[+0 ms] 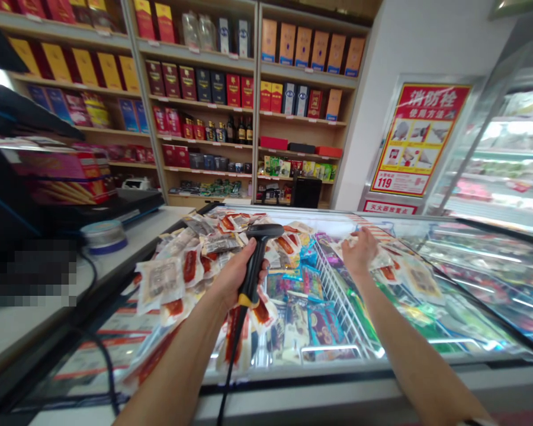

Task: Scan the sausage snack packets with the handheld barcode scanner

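My left hand (244, 272) is wrapped round the handle of a black and yellow barcode scanner (254, 269), its head turned to the right and its cable running down toward me. Beneath and to the left of it lies a heap of clear vacuum-sealed food packets (190, 266), some with reddish-brown contents, some with pale contents. Farther right, my right hand (360, 251) has its fingers curled on a vacuum-sealed packet (381, 258), partly hidden by the hand. More sealed packets (420, 279) lie just right of that hand on the freezer's glass top.
Under the glass, the chest freezer holds bagged goods (324, 322) and a white wire basket divider (337, 296). At left stands a counter (142, 236) with a roll of tape (104, 235) and dark equipment. Shelves of boxed goods (204, 89) line the back.
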A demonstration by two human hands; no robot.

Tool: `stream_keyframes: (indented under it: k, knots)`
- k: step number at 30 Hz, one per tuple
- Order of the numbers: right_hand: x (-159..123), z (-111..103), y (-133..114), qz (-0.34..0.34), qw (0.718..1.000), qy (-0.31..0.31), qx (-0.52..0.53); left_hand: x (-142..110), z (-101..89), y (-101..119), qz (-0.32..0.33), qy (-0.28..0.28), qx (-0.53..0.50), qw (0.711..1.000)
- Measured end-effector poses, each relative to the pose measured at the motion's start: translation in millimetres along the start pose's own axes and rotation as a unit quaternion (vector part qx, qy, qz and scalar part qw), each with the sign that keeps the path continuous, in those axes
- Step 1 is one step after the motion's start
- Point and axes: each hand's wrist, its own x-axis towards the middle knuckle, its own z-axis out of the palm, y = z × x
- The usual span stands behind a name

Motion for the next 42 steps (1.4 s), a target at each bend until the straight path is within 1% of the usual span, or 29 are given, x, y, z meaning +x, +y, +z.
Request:
stream_keyframes:
  k: [1,2,3,4,6,8,9,11,13,17,20,22,25,28,31,33,35,37,40,42]
  knots:
    - [-5.1,5.1,-18.5,-0.024,0.998,-0.052,0.009,-0.2,0.2,0.1,0.0,0.005,0.003,1.0]
    - [-11.0,11.6,-36.8,-0.042,0.992,-0.119,0.02,-0.4,0.3,0.2,-0.001,0.007,0.004,1.0]
    - [-17.3,19.1,-54.2,-0.057,0.98,-0.188,0.031,-0.4,0.4,0.2,0.0,0.007,0.005,1.0]
    - [-23.5,27.1,-70.1,-0.06,0.969,-0.237,0.034,-0.3,0.3,0.1,0.001,0.006,0.006,1.0]
    - [-34.5,42.7,-95.3,-0.062,0.953,-0.295,0.031,0.6,-0.7,-0.4,0.0,0.001,0.006,1.0]
    - [-42.3,55.1,-109.7,-0.066,0.945,-0.319,0.017,2.2,-2.3,-1.1,-0.002,-0.004,0.009,1.0]
    - [-45.1,59.1,-112.5,-0.071,0.942,-0.327,0.011,3.1,-3.1,-1.4,-0.002,-0.003,0.011,1.0]
    - [-49.1,62.0,-109.4,-0.081,0.937,-0.339,0.021,4.2,-4.1,-2.2,-0.002,0.003,0.019,1.0]
    - [-51.4,57.6,-96.6,-0.088,0.935,-0.336,0.065,4.0,-3.4,-3.2,-0.002,0.01,0.027,1.0]
    - [-52.0,34.6,-61.0,-0.088,0.944,-0.276,0.156,0.0,4.0,-6.3,0.003,0.007,0.037,0.999]
    - [-51.1,19.5,-44.9,-0.088,0.946,-0.246,0.194,-3.4,10.6,-8.8,0.008,0.009,0.046,0.999]
    - [-51.2,15.1,-42.1,-0.081,0.944,-0.234,0.217,-4.7,13.4,-10.1,0.004,0.011,0.05,0.999]
    - [-52.2,14.7,-44.5,-0.065,0.94,-0.233,0.241,-5.6,14.8,-10.9,-0.003,0.006,0.053,0.999]
    - [-52.8,14.8,-48.2,-0.059,0.94,-0.233,0.241,-6.5,14.5,-11.1,-0.006,-0.003,0.056,0.998]
    - [-51.9,13.0,-49.4,-0.078,0.947,-0.233,0.208,-6.9,13.2,-11.5,-0.006,-0.007,0.062,0.998]
    - [-50.2,11.3,-47.7,-0.084,0.953,-0.243,0.161,-6.1,11.8,-12.1,-0.005,-0.014,0.068,0.998]
    - [-47.7,9.7,-43.2,-0.071,0.959,-0.26,0.084,-4.3,10.0,-12.6,-0.004,-0.021,0.072,0.997]
    - [-44.2,8.3,-36.1,-0.057,0.96,-0.275,-0.014,-2.2,8.0,-12.9,-0.004,-0.025,0.069,0.997]
    - [-36.6,7.0,-21.0,-0.061,0.949,-0.274,-0.147,0.4,5.0,-12.8,-0.001,-0.026,0.062,0.998]
    - [-29.6,6.5,-8.5,-0.058,0.941,-0.263,-0.207,1.3,3.2,-12.4,0.002,-0.023,0.062,0.998]
